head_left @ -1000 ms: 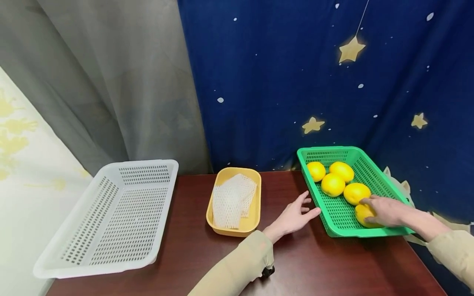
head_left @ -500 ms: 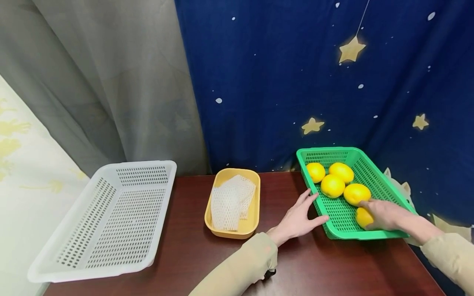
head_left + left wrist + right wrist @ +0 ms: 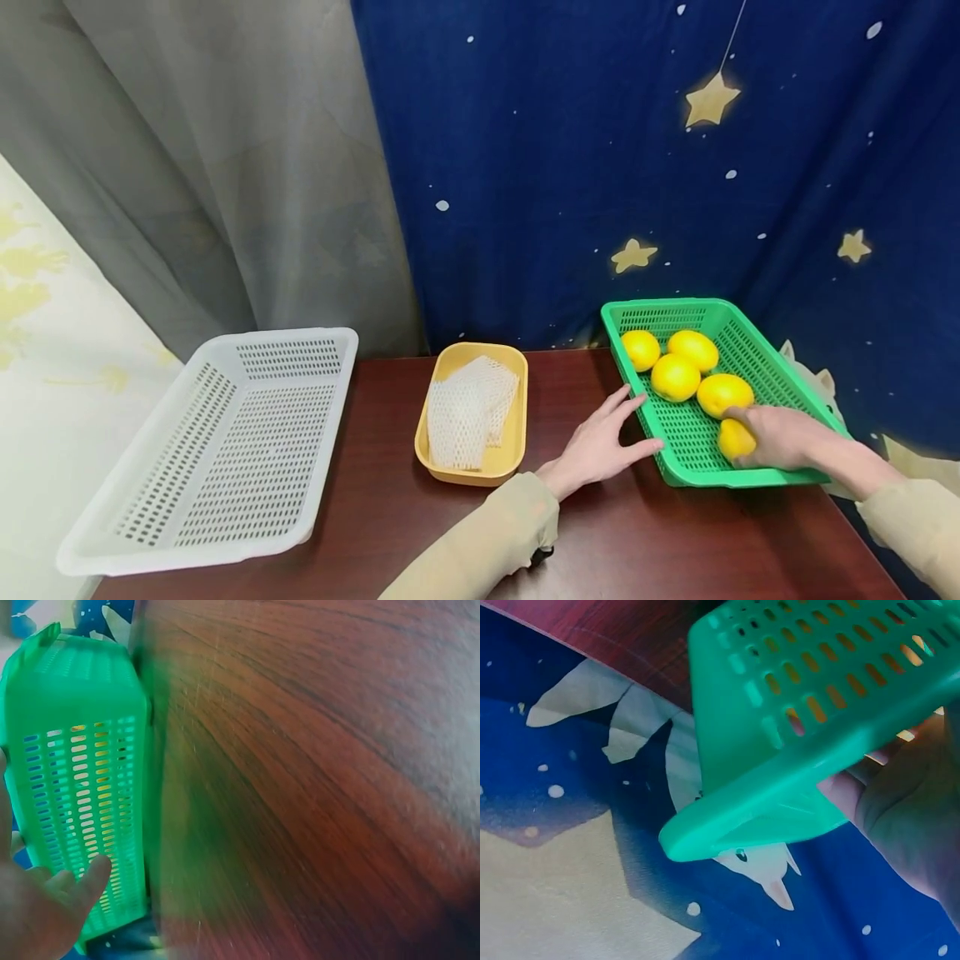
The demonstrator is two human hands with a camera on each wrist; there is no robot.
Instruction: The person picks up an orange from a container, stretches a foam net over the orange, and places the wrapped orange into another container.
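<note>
A green basket [image 3: 678,477] holds several yellow lemons [image 3: 676,377] at the right of the table. Inside its near right corner, my right hand [image 3: 783,437] grips the nearest lemon [image 3: 735,440], which is partly covered by the fingers. In the right wrist view the basket's wall [image 3: 720,742] hides that lemon, and part of the right hand [image 3: 911,802] shows behind the rim. My left hand [image 3: 600,442] has its fingers spread at the basket's left side. In the left wrist view the left hand [image 3: 45,907] has a fingertip right at the slotted side wall.
A yellow tray [image 3: 471,477] with white foam net sleeves [image 3: 465,412] stands mid-table. A large white basket [image 3: 326,467] is at the left. Behind the dark red wooden table [image 3: 600,533] hang a grey curtain [image 3: 300,167] and a blue star-patterned curtain [image 3: 525,167].
My right fingers have settled round the nearest lemon. My left hand has moved slightly right, closer against the green basket's side. The lemons stay in the basket.
</note>
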